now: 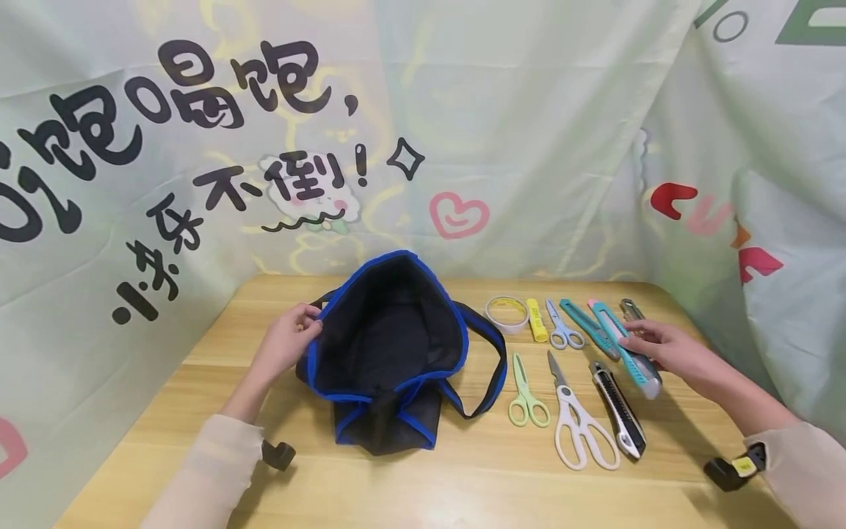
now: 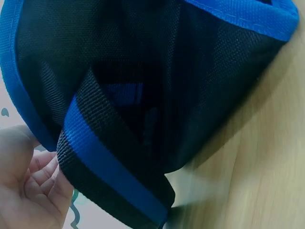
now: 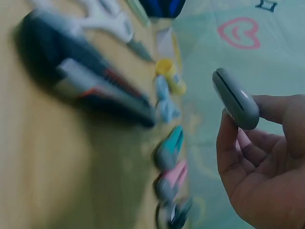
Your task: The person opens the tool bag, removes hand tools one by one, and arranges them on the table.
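Note:
My left hand (image 1: pixel 286 344) pinches the blue-trimmed rim of a black fabric tool bag (image 1: pixel 413 426). The bag's mouth gapes towards me, showing a dark interior. In the left wrist view, its blue-striped strap (image 2: pixel 102 148) hangs beside the fingers. Over the right side of the table, my right hand (image 1: pixel 674 356) holds a teal utility knife (image 1: pixel 634 360) between thumb and fingers; its grey end (image 3: pixel 236 100) shows in the right wrist view. Below it lie a teal utility knife (image 1: pixel 584 323), a pink-handled one (image 3: pixel 178 176) and a black-and-silver cutter (image 1: pixel 617 411).
Tape (image 1: pixel 507 312), a yellow glue stick (image 1: pixel 536 319) and blue scissors (image 1: pixel 562 327) lie at the back. Nearer are green scissors (image 1: pixel 525 400) and white-handled scissors (image 1: pixel 578 422). A grey cutter (image 1: pixel 631 308) lies behind the right hand. Printed curtain (image 1: pixel 515 147) surrounds the wooden table (image 1: pixel 476 485).

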A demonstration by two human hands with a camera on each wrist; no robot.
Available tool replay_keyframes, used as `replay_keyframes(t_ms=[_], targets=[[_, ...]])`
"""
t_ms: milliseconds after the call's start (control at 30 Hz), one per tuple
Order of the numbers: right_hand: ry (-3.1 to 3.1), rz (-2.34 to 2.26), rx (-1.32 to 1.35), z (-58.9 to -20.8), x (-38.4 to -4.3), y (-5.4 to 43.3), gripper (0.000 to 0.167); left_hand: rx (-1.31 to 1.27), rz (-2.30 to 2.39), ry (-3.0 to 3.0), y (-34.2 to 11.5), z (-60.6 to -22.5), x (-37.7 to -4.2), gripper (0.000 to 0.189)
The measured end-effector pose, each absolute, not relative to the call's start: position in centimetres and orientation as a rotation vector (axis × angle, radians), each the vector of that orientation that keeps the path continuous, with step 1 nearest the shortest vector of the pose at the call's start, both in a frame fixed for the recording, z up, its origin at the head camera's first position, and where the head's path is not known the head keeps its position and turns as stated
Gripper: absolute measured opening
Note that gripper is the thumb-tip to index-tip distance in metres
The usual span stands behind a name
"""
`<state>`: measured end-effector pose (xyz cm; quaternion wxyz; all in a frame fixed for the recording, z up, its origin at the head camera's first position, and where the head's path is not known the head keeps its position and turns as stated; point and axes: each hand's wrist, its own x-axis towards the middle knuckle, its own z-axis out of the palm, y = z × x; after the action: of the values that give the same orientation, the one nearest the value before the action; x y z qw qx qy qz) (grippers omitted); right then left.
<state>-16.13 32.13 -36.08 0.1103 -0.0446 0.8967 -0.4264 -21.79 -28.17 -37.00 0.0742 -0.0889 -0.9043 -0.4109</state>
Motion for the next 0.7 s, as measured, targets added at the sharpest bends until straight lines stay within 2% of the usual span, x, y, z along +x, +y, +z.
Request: replay_keyframes(t_ms=[367, 700], targets=[[2.652, -1.140, 0.019, -40.3, -13.4, 36.6, 0.065, -0.294, -1.260, -2.778, -28.9, -36.7, -21.8, 0.026], [2.722, -1.057, 0.070, -41.9, -12.5, 36.5, 0.060, -0.270, -1.259, -2.815, -29.2, -36.8, -21.8, 0.028]])
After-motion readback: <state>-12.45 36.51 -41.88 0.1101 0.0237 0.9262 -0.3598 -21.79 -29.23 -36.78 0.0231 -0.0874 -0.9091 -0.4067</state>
